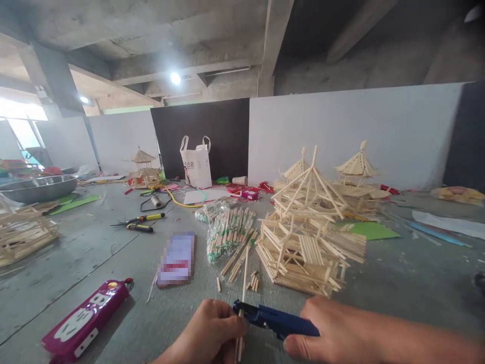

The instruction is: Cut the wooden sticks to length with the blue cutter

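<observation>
At the near edge of the grey worktop (76, 263) the left hand (210, 331) is curled closed around a thin wooden stick (240, 336), pinching it between thumb and fingers so that it stands nearly upright, its lower end passing below the fist. The right hand (322, 328) comes in from the right, wrapped shut around the handle of a blue tool (275, 319) whose dark tip touches the stick just beside the left thumb — what kind of tool it is cannot be told for sure.

Just beyond the hands lie a few short cut stick pieces (253, 281) and several loose long sticks (238, 260). Behind them sits a clear bag of sticks with green ends (227, 232), and to its right a half-built stick pavilion (303, 237) with a peaked frame roof. Farther right and back stand two more finished stick models (358, 174), beside a green sheet (373, 231).

To the near left lies a magenta pencil case (85, 318) with white shapes on it, and between it and the sticks a flat blurred packet (177, 259). Farther left are yellow-handled pliers (142, 222), a metal basin (38, 188) and another stick frame (22, 232) at the left edge. At the far side — against the dark wall panel — stands a white bag with handles (196, 164), near another small pavilion (143, 169).
</observation>
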Demonstrator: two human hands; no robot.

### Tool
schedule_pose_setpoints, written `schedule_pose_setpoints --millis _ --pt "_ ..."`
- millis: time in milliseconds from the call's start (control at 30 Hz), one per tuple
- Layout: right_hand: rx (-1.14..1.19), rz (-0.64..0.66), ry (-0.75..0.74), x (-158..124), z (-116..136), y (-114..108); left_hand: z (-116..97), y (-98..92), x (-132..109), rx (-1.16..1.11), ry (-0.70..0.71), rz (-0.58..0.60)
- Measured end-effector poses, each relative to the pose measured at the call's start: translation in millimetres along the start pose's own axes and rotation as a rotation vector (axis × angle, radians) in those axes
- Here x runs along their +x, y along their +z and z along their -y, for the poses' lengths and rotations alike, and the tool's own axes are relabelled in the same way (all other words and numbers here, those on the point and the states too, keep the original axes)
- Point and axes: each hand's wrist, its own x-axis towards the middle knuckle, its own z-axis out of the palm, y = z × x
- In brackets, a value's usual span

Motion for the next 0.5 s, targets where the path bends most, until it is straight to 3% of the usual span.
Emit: schedule_pose_setpoints --millis 233,367,500 --pt "0.026 -0.007 0.098 5 3 14 3 -1.5 6 0.038 -0.047 0.013" --pt "0.094 -0.023 0.028 10 -3 19 -5 -0.6 2 0.049 -0.077 -0.005" --pt "0.188 0.022 0.074 15 -7 24 -17 -2.5 -3 0.068 -0.102 0.003"
